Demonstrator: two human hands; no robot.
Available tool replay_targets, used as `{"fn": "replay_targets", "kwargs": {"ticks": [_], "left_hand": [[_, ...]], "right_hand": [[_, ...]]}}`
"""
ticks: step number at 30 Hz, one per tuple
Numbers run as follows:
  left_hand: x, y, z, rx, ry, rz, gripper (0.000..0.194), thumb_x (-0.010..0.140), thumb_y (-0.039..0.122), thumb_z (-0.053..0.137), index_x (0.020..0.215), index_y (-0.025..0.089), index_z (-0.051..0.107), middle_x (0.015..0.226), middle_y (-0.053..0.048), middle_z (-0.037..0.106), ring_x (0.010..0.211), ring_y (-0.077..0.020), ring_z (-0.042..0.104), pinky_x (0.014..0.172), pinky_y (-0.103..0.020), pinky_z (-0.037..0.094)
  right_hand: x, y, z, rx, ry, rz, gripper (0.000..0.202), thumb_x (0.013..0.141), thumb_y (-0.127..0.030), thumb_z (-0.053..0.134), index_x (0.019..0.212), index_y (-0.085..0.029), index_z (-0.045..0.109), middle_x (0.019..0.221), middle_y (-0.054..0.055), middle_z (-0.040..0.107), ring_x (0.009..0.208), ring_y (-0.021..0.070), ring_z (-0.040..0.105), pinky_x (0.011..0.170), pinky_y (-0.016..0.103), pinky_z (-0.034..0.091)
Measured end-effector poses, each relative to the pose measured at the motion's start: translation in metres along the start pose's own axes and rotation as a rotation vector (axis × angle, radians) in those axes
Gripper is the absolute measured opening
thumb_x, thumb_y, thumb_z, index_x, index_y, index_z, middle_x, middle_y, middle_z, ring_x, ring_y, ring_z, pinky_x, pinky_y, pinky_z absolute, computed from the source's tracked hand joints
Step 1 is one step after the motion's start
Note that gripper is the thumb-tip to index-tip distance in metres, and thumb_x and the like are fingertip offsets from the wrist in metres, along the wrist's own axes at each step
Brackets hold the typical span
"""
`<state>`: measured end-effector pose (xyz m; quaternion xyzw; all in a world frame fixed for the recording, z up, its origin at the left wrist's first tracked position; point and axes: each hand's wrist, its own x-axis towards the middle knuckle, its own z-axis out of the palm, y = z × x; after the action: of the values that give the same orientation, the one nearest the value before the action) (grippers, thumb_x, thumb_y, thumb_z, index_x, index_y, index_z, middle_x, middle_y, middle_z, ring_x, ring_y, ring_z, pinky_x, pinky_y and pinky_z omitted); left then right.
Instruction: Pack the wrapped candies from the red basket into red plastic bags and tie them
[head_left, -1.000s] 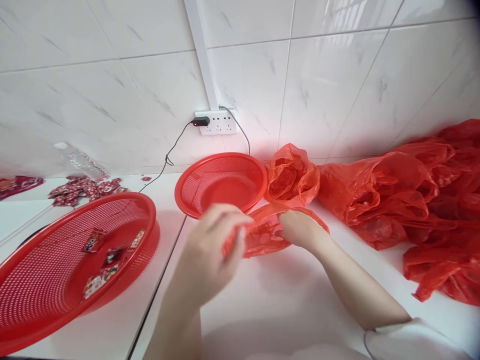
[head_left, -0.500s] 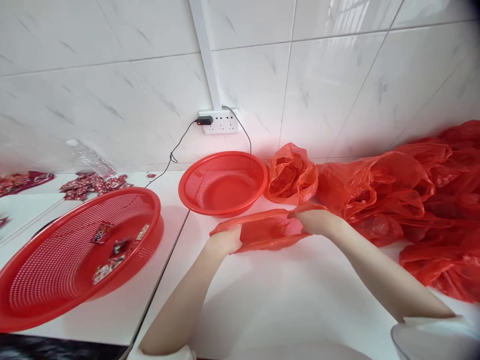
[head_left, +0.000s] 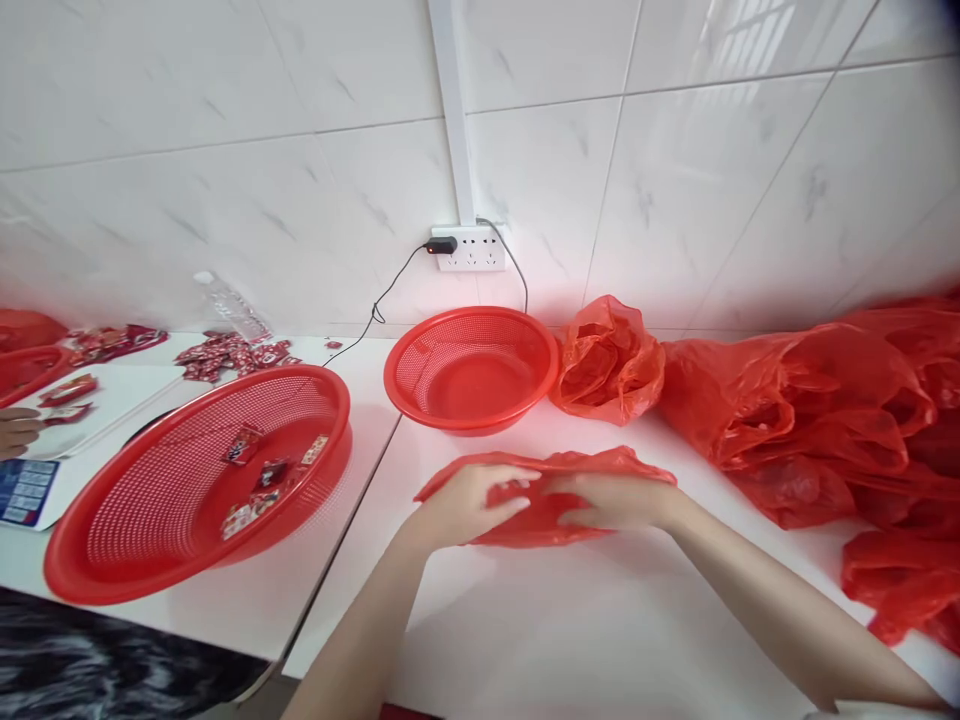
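A red plastic bag [head_left: 540, 470] lies on the white table in front of me. My left hand [head_left: 472, 505] is over the bag's left part, thumb and fingers apart, with nothing gripped. From the right, my right hand [head_left: 611, 500] reaches across the bag with its fingers stretched toward the left hand. It is slightly blurred, and nothing shows in it. Whether the fingertips touch the plastic I cannot tell. Just behind the bag stands a round red basket [head_left: 480, 385], and beside that a crumpled red bag [head_left: 611, 360].
At left, a large red basket [head_left: 150, 510] holds several small wrapped packets [head_left: 274, 473]. More packets [head_left: 232, 355] lie behind it by a clear plastic bottle [head_left: 232, 305]. Another person's hand [head_left: 19, 432] is at far left. Red bags [head_left: 825, 400] pile up at right. A cable runs from the wall socket [head_left: 480, 250].
Both hands were inside the bag's mouth, holding it spread; now they have come together over it. The bag lies flatter and nearer me. My view has turned left, showing another person's hand.
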<state>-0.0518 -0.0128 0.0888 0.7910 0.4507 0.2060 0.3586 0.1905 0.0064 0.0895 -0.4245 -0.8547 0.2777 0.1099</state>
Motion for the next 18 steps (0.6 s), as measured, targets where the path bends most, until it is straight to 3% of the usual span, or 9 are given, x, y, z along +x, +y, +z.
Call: {"fn": "replay_targets", "kwargs": {"ticks": [2,3,5,7,9,12,14,16,18], "left_hand": [[-0.016,0.006,-0.016,-0.058,0.332,0.102,0.021,0.086,0.031,0.054,0.096,0.023,0.071,0.094,-0.007,0.072,0.088,-0.0206,0.066,0.077,-0.03,0.052],[-0.024,0.006,-0.024,-0.031,0.516,0.089,0.021,0.087,0.032,0.053,0.092,0.021,0.07,0.092,-0.007,0.07,0.084,-0.0197,0.065,0.075,-0.03,0.052],[-0.037,0.002,-0.039,0.172,0.88,-0.101,0.022,0.087,0.034,0.052,0.095,0.02,0.068,0.099,-0.009,0.067,0.081,-0.0192,0.064,0.074,-0.031,0.052],[-0.047,-0.009,-0.051,0.434,1.08,-0.403,0.03,0.088,0.037,0.051,0.107,0.019,0.065,0.116,-0.012,0.063,0.089,-0.0247,0.064,0.078,-0.038,0.051],[-0.053,-0.022,-0.059,0.579,1.089,-0.699,0.048,0.088,0.042,0.048,0.129,0.018,0.054,0.134,-0.018,0.052,0.102,-0.0351,0.061,0.08,-0.047,0.05],[-0.062,-0.041,-0.065,0.574,0.924,-1.017,0.069,0.087,0.05,0.044,0.143,0.011,0.036,0.141,-0.027,0.042,0.108,-0.0453,0.056,0.078,-0.056,0.048],[-0.066,-0.049,-0.067,0.568,0.838,-1.098,0.064,0.089,0.05,0.04,0.137,0.008,0.044,0.132,-0.029,0.049,0.107,-0.0456,0.057,0.078,-0.056,0.047],[-0.069,-0.053,-0.066,0.597,0.809,-1.089,0.057,0.091,0.048,0.037,0.129,0.008,0.052,0.123,-0.028,0.056,0.105,-0.0433,0.058,0.077,-0.053,0.047],[-0.073,-0.054,-0.063,0.636,0.814,-1.061,0.055,0.092,0.048,0.034,0.125,0.009,0.054,0.119,-0.026,0.058,0.101,-0.0409,0.06,0.076,-0.051,0.047]], "right_hand": [[0.0,-0.011,-0.01,0.222,-0.112,-0.252,0.028,0.087,-0.019,0.059,0.112,-0.028,0.068,0.11,-0.002,0.071,0.098,0.0148,0.066,0.084,0.023,0.052],[0.003,-0.016,-0.015,0.317,-0.111,-0.349,0.026,0.091,-0.02,0.054,0.113,-0.025,0.067,0.113,0.0,0.07,0.101,0.0145,0.066,0.087,0.024,0.051],[0.013,-0.023,-0.019,0.372,0.042,-0.428,0.024,0.095,-0.023,0.048,0.112,-0.022,0.065,0.113,0.004,0.069,0.099,0.0143,0.065,0.085,0.026,0.051],[0.032,-0.024,-0.017,0.268,0.269,-0.404,0.027,0.097,-0.02,0.041,0.113,-0.021,0.063,0.117,0.007,0.066,0.102,0.015,0.063,0.085,0.028,0.051],[0.057,-0.02,-0.008,0.068,0.421,-0.343,0.034,0.096,-0.013,0.036,0.115,-0.02,0.062,0.125,0.009,0.062,0.112,0.018,0.059,0.091,0.033,0.049],[0.093,-0.012,0.007,-0.252,0.432,-0.251,0.042,0.089,-0.002,0.035,0.119,-0.016,0.062,0.135,0.012,0.056,0.123,0.0235,0.052,0.102,0.043,0.04],[0.107,-0.011,0.013,-0.368,0.39,-0.239,0.045,0.085,0.001,0.037,0.12,-0.014,0.061,0.136,0.013,0.056,0.125,0.0242,0.05,0.111,0.051,0.027],[0.113,-0.016,0.016,-0.4,0.35,-0.258,0.04,0.088,-0.003,0.038,0.118,-0.015,0.061,0.127,0.012,0.062,0.119,0.0226,0.055,0.115,0.054,0.015],[0.112,-0.024,0.016,-0.4,0.319,-0.282,0.03,0.094,-0.015,0.04,0.113,-0.015,0.063,0.109,0.01,0.069,0.105,0.0211,0.062,0.115,0.053,0.014]]}}
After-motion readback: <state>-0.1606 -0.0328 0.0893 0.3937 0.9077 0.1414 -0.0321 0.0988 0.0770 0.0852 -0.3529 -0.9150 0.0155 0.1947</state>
